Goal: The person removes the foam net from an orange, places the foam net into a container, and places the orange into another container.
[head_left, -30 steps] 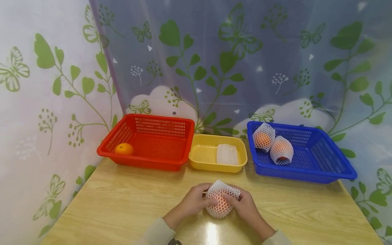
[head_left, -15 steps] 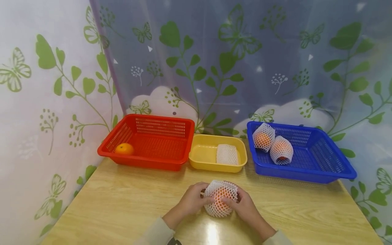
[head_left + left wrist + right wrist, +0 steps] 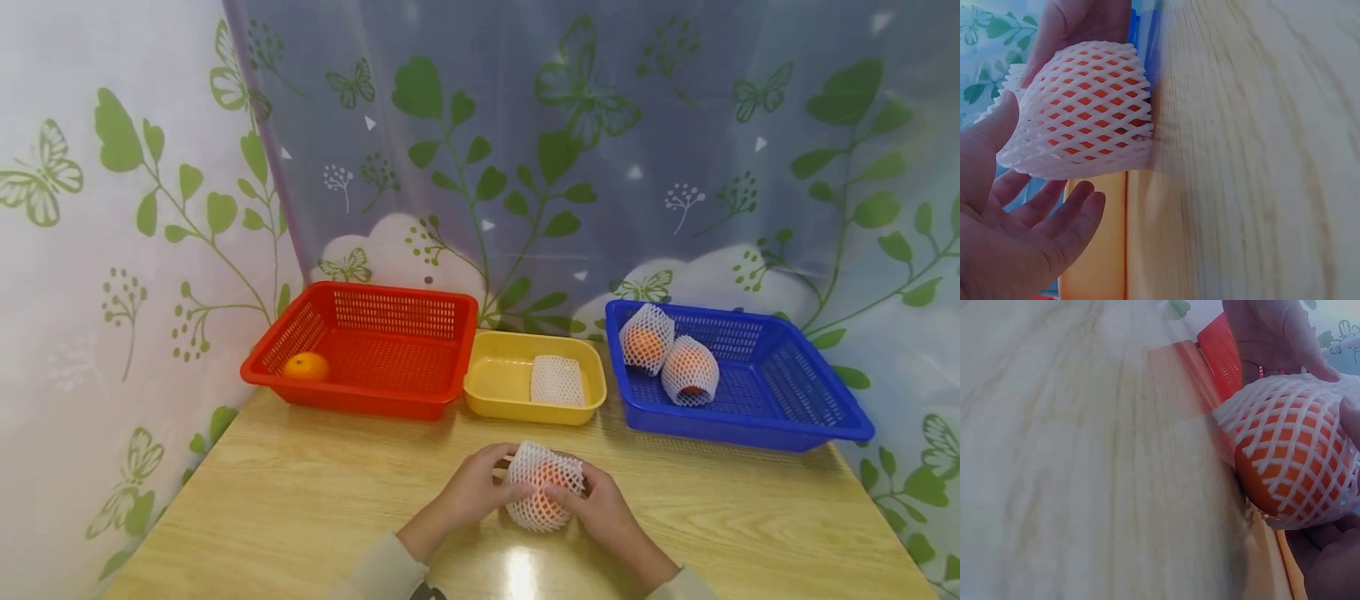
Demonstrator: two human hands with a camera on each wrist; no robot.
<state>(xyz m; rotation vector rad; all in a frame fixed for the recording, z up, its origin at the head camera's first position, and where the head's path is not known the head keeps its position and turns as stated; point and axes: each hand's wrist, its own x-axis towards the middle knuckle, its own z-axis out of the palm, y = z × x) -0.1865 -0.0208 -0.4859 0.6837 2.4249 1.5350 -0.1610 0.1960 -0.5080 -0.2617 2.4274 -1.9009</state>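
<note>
Wood-grain table [image 3: 285,492] with blue basket [image 3: 750,429], red basket [image 3: 375,402] and yellow tray [image 3: 498,408] along its far side.
The table surface runs out to both sides of the left hand [image 3: 474,490] and right hand [image 3: 602,502], which clamp a foam-netted orange [image 3: 553,473] between thumbs and fingers in front of the tray, one ragged net end turned toward the tabletop.

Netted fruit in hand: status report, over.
Left hand and right hand both hold the fruit. Net around it, one patch bare in right wrist view. Nothing seen blocking the hands.
</note>
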